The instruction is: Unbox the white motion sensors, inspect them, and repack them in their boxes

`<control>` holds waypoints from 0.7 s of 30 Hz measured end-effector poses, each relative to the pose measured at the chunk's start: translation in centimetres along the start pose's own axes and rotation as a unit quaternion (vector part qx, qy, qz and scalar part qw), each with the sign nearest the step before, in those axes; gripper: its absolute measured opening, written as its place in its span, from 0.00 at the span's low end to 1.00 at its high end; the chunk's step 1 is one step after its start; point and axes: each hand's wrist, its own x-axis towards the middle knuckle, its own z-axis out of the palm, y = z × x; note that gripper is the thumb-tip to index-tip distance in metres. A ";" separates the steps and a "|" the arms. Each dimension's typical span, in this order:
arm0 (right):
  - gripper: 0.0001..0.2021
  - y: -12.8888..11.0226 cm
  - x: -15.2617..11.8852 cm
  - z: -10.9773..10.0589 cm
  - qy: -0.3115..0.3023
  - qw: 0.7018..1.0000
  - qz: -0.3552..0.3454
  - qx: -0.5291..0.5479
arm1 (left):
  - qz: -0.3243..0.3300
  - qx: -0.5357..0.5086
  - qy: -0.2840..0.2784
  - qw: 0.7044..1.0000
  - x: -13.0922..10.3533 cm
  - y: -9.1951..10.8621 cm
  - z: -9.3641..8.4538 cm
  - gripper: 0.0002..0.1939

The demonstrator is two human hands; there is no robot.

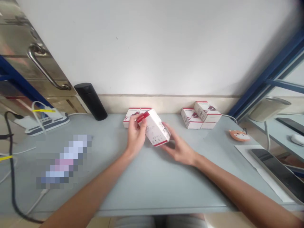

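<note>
Above the middle of the grey-blue table (pixel 152 183), a white box with red edges (pixel 155 129) is held tilted between both hands. My left hand (pixel 136 134) grips its upper left end, thumb on the printed face. At the box's right side, my right hand (pixel 179 147) has its fingers around the lower right end. Similar boxes (pixel 130 114) stand behind my left hand, partly hidden by it and the held box. Farther right, near the wall, is a group of three such boxes (pixel 191 118), one of them resting on top.
A black cylinder (pixel 93 103) stands at the back left. Left of it lies a power strip (pixel 47 123) with cables. A blurred, pixelated object (pixel 66 160) lies front left. An orange animal-shaped item (pixel 239 135), white paper (pixel 263 174) and a dark phone-like device (pixel 275 167) are at right.
</note>
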 end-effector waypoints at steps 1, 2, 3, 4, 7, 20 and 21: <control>0.39 0.3 0.1 0.2 0.015 1.000 0.004 0.008 | -0.004 -0.004 -0.019 1.000 0.7 -0.3 -0.4 0.17; 0.36 0.3 0.3 0.4 0.045 0.999 -0.001 0.006 | 0.005 0.003 -0.037 0.999 1.5 -0.5 -0.8 0.18; 0.33 0.1 0.6 0.5 0.080 0.997 -0.011 -0.011 | 0.019 0.024 -0.043 0.999 2.2 -0.7 -1.4 0.18; 0.30 -0.2 1.1 0.7 0.118 0.992 -0.022 -0.047 | 0.029 0.065 -0.041 0.997 2.9 -0.9 -2.1 0.17; 0.23 -1.5 3.9 2.2 0.174 0.958 -0.030 -0.226 | 0.040 0.237 0.039 0.970 4.6 -2.0 -4.7 0.19; 0.20 -3.4 15.0 9.0 0.008 0.946 -0.051 -0.321 | -0.017 0.210 0.046 0.977 5.0 -6.1 -7.8 0.20; 0.18 -4.3 14.3 7.7 0.013 0.960 -0.046 -0.277 | -0.009 0.213 0.047 0.976 4.9 -5.8 -7.8 0.20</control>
